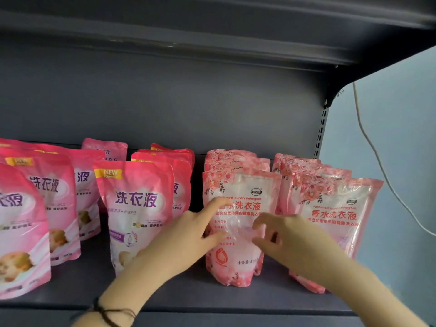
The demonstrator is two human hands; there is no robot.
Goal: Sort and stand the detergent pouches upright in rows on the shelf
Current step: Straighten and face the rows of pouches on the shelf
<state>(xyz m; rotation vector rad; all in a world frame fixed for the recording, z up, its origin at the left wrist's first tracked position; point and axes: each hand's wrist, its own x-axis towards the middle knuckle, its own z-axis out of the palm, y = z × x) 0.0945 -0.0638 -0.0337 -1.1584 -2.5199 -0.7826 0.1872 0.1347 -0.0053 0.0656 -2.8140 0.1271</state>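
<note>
The front floral detergent pouch, pale pink with roses and red print, stands upright on the dark shelf. My left hand holds its left edge, forefinger and thumb spread over the front. My right hand grips its right edge with curled fingers. Several more floral pouches stand in a row behind it. A second floral row stands to the right, partly hidden by my right forearm. Left of my hands, rows of bright pink pouches marked "NEW" stand upright.
The shelf's grey back panel rises behind the rows and an upper shelf overhangs them. A slotted upright ends the shelf on the right, with a pale wall and a white cable beyond.
</note>
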